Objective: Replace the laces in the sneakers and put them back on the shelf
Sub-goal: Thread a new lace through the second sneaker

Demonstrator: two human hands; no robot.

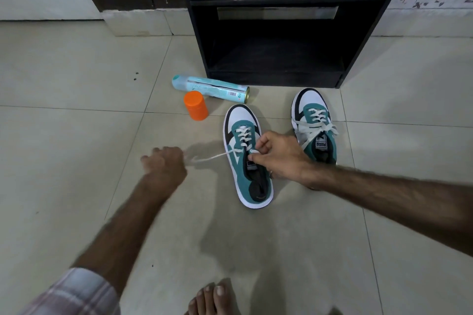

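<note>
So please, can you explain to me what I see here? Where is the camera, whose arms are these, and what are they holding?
There is no machine: a person wears one camera on the head, looking down at their own two bare arms and the tiled floor. The left hand pulls one end of a white lace sideways. The right hand has its grip on the lace at the near teal, white and black sneaker. The second matching sneaker, already laced, stands right of it. An orange plastic jar and a lying pale green spray can are close by, before a dark wooden shelf.
</note>
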